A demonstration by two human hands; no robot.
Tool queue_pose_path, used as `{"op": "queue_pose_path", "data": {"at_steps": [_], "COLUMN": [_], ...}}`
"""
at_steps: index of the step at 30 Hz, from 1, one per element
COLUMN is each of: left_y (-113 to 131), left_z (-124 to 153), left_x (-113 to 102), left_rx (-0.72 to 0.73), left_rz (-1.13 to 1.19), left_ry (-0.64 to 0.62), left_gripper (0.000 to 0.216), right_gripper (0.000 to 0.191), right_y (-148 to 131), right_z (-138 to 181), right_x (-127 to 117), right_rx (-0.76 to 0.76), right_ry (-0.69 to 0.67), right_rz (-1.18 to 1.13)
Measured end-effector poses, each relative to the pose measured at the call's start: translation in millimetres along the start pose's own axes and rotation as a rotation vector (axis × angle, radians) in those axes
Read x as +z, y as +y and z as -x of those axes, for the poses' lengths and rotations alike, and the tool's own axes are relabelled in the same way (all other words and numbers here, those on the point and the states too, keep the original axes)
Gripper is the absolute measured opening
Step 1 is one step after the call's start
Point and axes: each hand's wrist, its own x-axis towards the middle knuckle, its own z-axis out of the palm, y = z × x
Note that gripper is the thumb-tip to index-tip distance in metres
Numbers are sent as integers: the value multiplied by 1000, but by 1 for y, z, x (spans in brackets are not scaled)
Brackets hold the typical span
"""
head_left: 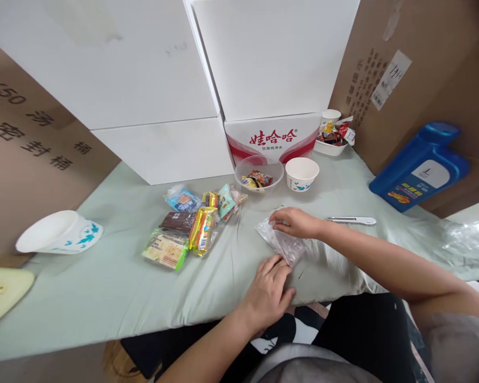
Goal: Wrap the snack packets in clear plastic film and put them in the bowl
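A crumpled clear plastic bag lies on the cloth-covered table in front of me. My right hand is closed at its upper edge, fingers curled on the plastic. Resting palm down at the bag's near left corner, my left hand has its fingers stretched out, their tips touching the plastic. Left of the bag is a loose group of wrapped snacks: a green-edged cracker pack, a gold packet, a brown packet, a blue packet and a teal packet.
Behind stand a clear bowl with snacks, a white paper bowl and a filled white tray. A utility knife lies right, near a blue bottle. Another paper bowl sits left. White boxes line the back.
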Motion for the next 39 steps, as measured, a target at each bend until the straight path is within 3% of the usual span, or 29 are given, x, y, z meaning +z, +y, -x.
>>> {"op": "queue_pose_path", "data": {"at_steps": [3, 7, 11, 13, 15, 17, 20, 22, 24, 28, 31, 34, 36, 39], "left_y": [-1, 1, 3, 3, 3, 3, 5, 5, 3, -17, -40, -61, -71, -81], "left_z": [0, -1, -3, -3, -2, -1, 0, -5, -18, -58, -80, -86, -82, -74], "left_x": [0, -2, -3, -2, -2, -2, -9, -19, -32, -49, -47, -41, -42, -52], "left_rx": [-14, -10, -7, -9, -18, -39, -124, -169, -156, -17, 82, 144, 139, 34], "left_rz": [18, -32, -63, -53, -36, -10, -1, -68, -174, -325, -329, -232, -107, 33], "left_ry": [36, 11, 9, 11, 16, 41, 149, 226, 216, -76, -224, -146, -43, 74], "left_gripper": [27, 19, 21, 21, 21, 22, 22, 25, 31, 38, 18, 11, 15, 16], "right_gripper": [16, 27, 21, 20, 21, 23, 26, 27, 27, 27, 26, 29, 32, 42], "right_y": [6, 11, 27, 33, 33, 28, 18, 14, 13, 20, 25, 27, 25, 18], "right_z": [-25, -30, -21, -14, -8, -3, -2, -3, -4, -4, -2, 0, 2, 3], "right_x": [20, 36, 28, 17, 10, 10, 18, 23, 23, 18, 12, 5, 1, 0], "right_rx": [10, 26, 174, 177, 39, -126, -167, -103, -47, 80, 156, 117, -19, -238], "right_ry": [-11, 70, 351, 474, 409, 183, -37, -35, -9, 52, 89, 189, 247, 133], "right_rz": [82, 171, 253, 214, 88, -17, 57, 156, 212, 275, 277, 214, 135, 6]}}
